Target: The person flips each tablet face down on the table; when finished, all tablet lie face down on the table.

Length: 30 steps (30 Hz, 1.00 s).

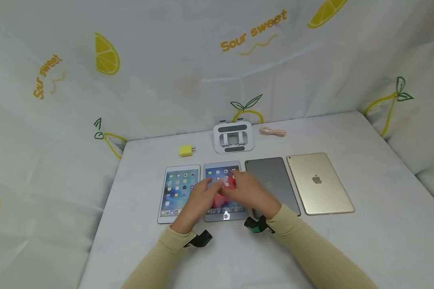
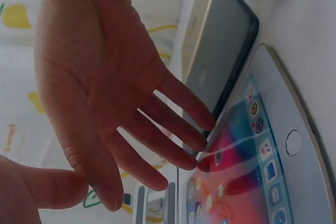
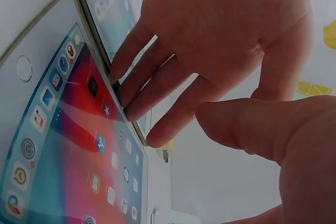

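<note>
Red-and-blue-screened tablet (image 1: pixel 224 204) lies face up on the tabletop, second from left in a row of four; screen lit with app icons, round home button at the near end. Left hand (image 1: pixel 198 198) reaches over it from the near left, right hand (image 1: pixel 251 190) from the near right; thumbs extend inward above the screen, near each other. Fingers of both hands released, extended and slightly spread, grasping nothing; wrist views place right fingertips by the tablet's right edge and left fingertips by its left edge. Firm contact: cannot tell. White-bordered tablet (image 1: pixel 178 192) just beside on the left, face up, screen also lit with icons. Grey tablet (image 1: pixel 272 172) just beside on the right, back up, its near left part covered by the right hand and wrist. Gold tablet (image 1: pixel 319 188) at the right end of the row, back up, dark apple logo near its middle. Beyond the row: yellow plug (image 1: pixel 185 151) at far left, prongs to the right; white stand (image 1: pixel 220 149) with grey pads, far and near centre; pale pink cable (image 1: pixel 272 131), bundled, just right of the stand. Tabletop (image 1: pixel 368 152) white. Far side: white cloth (image 1: pixel 166 88) printed with yellow lemon slices and "Sour sweet" lettering. Both forearms in tan sleeves (image 1: pixel 310 245); black device (image 1: pixel 201 239) at the left wrist, another at the right.
</note>
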Motion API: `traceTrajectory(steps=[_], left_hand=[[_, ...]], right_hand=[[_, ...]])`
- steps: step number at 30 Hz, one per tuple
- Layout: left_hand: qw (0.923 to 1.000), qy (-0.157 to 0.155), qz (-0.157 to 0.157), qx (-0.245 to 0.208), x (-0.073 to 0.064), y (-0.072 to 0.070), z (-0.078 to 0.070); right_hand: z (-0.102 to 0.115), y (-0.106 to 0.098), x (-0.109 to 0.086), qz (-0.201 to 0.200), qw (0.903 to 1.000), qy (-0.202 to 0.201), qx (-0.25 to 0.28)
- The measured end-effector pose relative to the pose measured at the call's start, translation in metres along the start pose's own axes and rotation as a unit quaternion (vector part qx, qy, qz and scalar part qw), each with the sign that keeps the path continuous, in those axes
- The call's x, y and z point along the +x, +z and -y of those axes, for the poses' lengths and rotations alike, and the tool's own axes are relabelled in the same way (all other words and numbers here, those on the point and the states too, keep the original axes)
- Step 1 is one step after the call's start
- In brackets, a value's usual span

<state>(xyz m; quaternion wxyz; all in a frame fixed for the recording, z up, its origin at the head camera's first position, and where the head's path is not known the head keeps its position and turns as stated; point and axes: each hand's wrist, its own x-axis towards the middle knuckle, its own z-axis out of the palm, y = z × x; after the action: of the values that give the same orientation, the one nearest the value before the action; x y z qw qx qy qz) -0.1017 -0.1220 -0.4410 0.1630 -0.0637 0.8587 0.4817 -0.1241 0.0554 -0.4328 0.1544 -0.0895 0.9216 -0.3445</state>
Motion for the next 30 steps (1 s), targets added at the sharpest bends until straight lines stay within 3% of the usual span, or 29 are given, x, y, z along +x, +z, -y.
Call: traceTrajectory(steps=[9, 14, 30], left_hand=[[0.9995, -0.023, 0.015, -0.016, 0.000, -0.003, 0.007], [0.9996, -0.012, 0.020, -0.016, 0.003, -0.005, 0.006], [0.9988, -0.035, 0.019, -0.026, 0.015, -0.014, -0.001]], right_hand=[[-0.002, 0.013, -0.002, -0.010, 0.9997, 0.023, -0.004], [-0.003, 0.010, 0.000, -0.014, 0.9998, 0.015, -0.005], [-0.006, 0.002, 0.001, -0.003, 0.9999, -0.015, 0.005]])
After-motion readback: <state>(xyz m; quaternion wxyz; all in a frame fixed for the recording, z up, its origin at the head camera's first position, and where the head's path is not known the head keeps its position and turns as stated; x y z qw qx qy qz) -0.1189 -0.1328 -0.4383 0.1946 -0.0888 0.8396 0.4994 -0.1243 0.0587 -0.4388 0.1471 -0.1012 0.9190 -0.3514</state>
